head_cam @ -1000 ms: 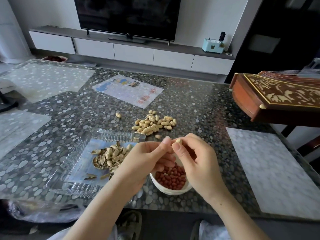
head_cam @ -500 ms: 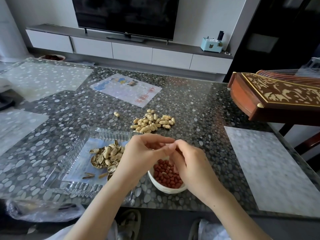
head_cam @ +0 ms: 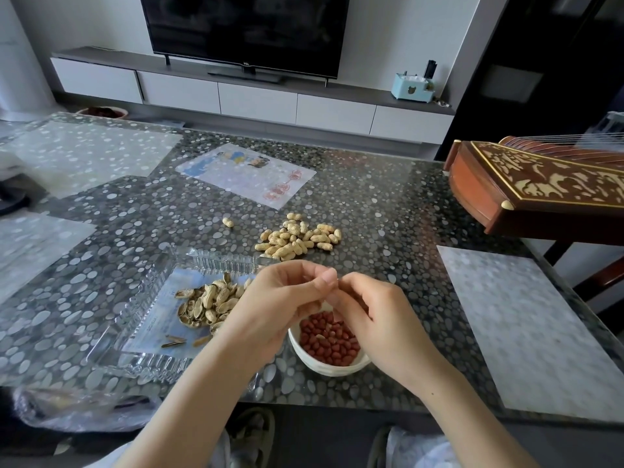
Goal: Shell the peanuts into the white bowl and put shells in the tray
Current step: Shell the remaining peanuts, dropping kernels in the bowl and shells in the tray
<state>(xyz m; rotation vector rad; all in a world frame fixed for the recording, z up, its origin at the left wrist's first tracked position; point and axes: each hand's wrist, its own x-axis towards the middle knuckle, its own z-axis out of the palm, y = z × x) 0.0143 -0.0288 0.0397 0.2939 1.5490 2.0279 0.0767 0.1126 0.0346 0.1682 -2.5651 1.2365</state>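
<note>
A barely seen peanut [head_cam: 338, 282] is clamped by the curled fingers of the left hand [head_cam: 283, 300] and right hand [head_cam: 376, 320] above the white bowl [head_cam: 322, 368]. Shells [head_cam: 209, 300] are heaped in the tray [head_cam: 216, 259] at its 9 o'clock, unshelled peanuts [head_cam: 297, 238] at 12 o'clock.

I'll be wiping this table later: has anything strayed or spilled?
One unshelled peanut lies alone on the table, apart from the peanut pile. Visible shells sit inside the tray; no kernels lie outside the white bowl.
</note>
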